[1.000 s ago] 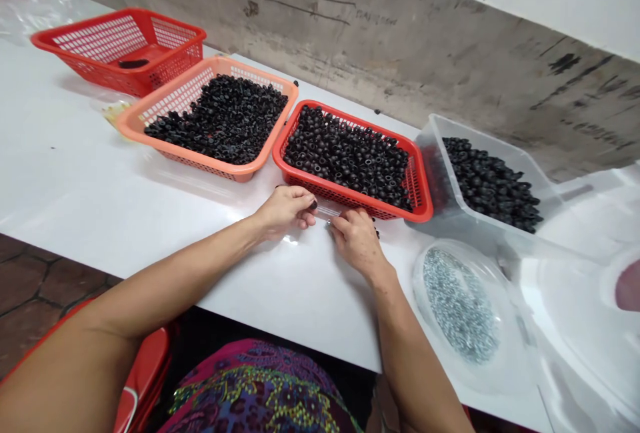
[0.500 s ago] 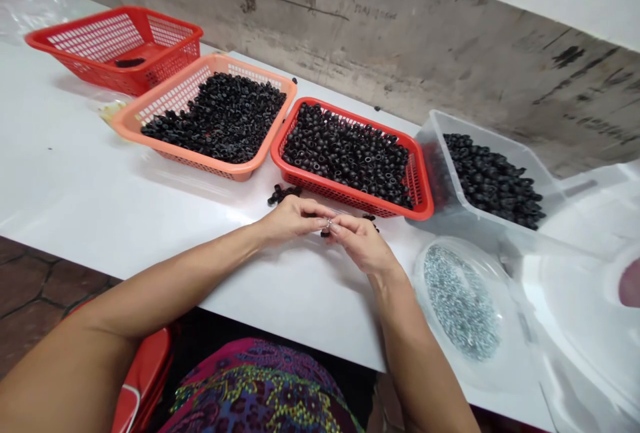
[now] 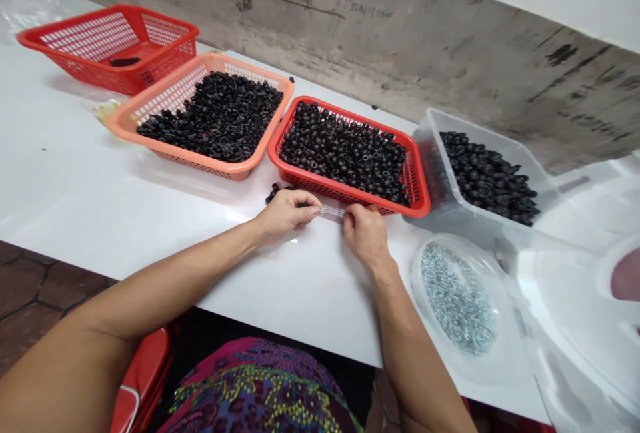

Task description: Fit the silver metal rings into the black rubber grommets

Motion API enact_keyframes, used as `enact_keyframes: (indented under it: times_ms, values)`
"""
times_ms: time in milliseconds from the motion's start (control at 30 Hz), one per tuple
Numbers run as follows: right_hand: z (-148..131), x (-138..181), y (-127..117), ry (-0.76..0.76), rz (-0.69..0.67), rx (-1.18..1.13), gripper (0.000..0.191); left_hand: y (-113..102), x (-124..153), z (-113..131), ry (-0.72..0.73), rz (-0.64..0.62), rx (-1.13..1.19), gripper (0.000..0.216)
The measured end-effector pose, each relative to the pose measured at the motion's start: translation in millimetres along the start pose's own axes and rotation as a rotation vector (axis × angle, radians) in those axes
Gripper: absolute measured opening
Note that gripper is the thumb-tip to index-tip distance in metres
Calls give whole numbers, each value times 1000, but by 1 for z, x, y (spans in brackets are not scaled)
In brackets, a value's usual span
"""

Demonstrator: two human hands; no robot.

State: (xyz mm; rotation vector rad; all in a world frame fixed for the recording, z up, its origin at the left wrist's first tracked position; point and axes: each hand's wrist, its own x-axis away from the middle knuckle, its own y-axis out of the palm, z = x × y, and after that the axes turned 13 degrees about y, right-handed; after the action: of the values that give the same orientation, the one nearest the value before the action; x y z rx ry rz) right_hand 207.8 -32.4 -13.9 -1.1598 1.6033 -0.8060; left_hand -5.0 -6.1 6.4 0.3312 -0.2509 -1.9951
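My left hand (image 3: 286, 213) and my right hand (image 3: 365, 236) rest on the white table (image 3: 75, 179), in front of the middle red basket (image 3: 420, 203) of black ring parts (image 3: 345, 149). Both hands are closed in a pinch. Between them runs a thin clear piece (image 3: 332, 211), each hand gripping one end. A small heap of black parts (image 3: 274, 191) lies on the table just behind my left hand.
An orange basket (image 3: 125, 127) of black parts and a nearly empty red basket (image 3: 65, 66) stand to the left. A clear tub (image 3: 435, 139) of black parts stands right. A clear dish (image 3: 425, 319) of small metal pieces sits near my right arm. A concrete wall runs behind.
My hands, pressed together fingertip to fingertip half a second ago, have drawn apart, and the thin clear piece now shows between them. My right hand moved toward the red basket.
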Motion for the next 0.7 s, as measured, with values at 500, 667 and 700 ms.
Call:
enact_keyframes:
  times_ms: [500,667,700]
  values:
    - [-25,4,-21,173,-208,-502,32,5,4,5,188,-13,-192,20]
    - [-44,12,-31,228,-485,-842,48,9,9,2,385,-29,-324,13]
    - [-46,13,-31,210,-483,-839,48,10,10,1,414,-31,-354,12]
